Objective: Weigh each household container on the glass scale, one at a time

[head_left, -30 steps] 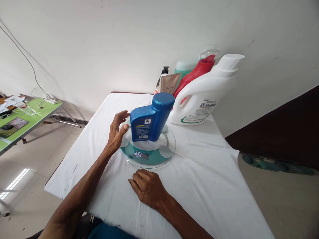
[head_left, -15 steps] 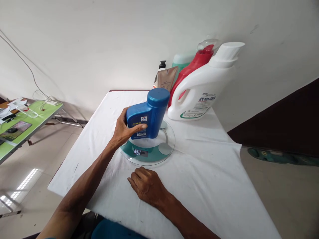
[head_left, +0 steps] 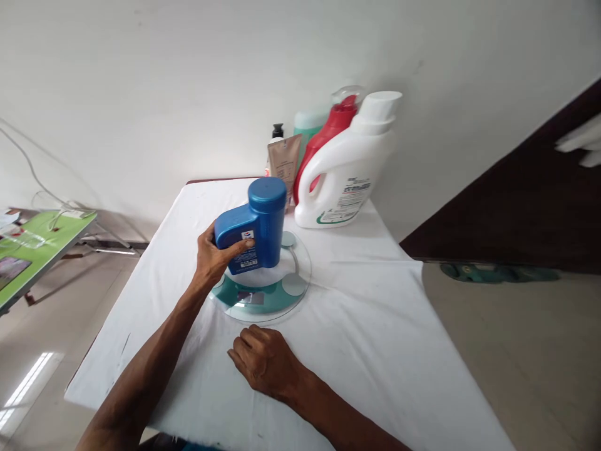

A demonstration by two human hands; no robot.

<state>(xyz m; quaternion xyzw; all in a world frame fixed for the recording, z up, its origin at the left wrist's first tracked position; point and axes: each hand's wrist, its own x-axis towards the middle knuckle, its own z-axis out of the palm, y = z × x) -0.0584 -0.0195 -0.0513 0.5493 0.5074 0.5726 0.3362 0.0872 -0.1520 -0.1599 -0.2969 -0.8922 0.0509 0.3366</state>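
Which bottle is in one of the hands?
The blue bottle, gripped by the left hand; no hand touches the others, including the white detergent bottle.

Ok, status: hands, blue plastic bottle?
Left hand grips blue plastic bottle over round glass scale, contact unclear. Right hand curled at white tablecloth. White plastic jug behind.

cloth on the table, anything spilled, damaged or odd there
Yes: dark marks near the left edge of the cloth stand out against the white; whether stains or damage, I can't tell. No spill shows around the scale, and the blue bottle has no visible damage.
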